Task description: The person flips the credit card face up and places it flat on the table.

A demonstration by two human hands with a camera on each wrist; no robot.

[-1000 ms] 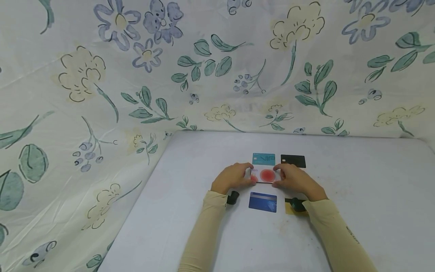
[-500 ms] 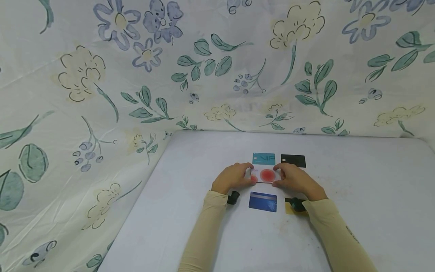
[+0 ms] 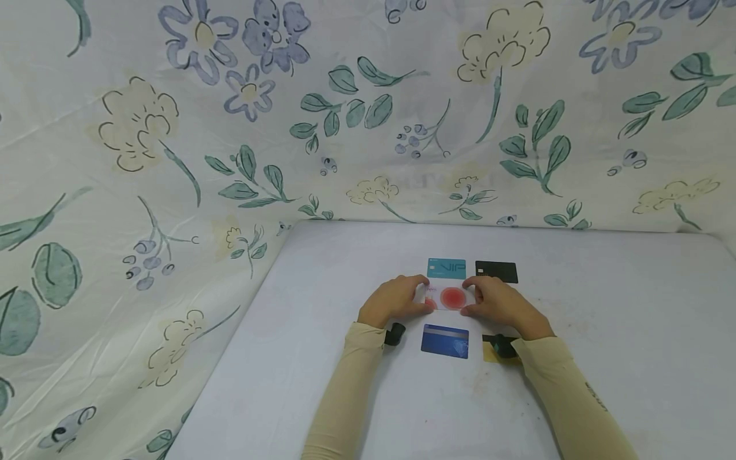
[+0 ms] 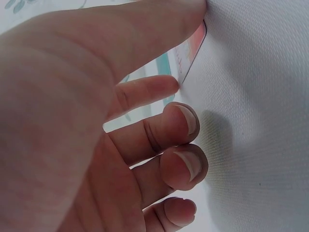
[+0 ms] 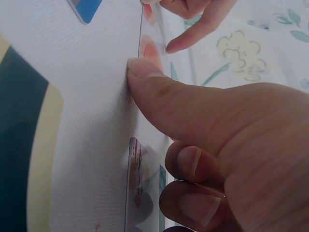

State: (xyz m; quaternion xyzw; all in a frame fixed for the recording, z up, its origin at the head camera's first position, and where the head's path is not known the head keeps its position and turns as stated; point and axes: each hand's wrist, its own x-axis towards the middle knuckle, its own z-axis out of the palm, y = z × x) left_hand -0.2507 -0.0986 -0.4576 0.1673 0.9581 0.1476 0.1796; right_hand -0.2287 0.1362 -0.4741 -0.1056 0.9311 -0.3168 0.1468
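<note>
across the white table point(image 3: 621, 332), the left hand point(image 3: 393, 301) and the right hand point(image 3: 503, 308) are each half spread, thumb and index finger gripping the two corners at its own end of a red-circled card point(image 3: 453, 297), the left hand's other fingers loosely bent. that card sits between the teal card point(image 3: 439, 269) beyond it and the blue card point(image 3: 445, 342) nearer the person.

Glossy, plastic-looking white-and-red card point(image 3: 452, 297), smooth blue card point(image 3: 445, 341), matt, finely textured, cloth-like white tabletop point(image 3: 339, 262).
</note>
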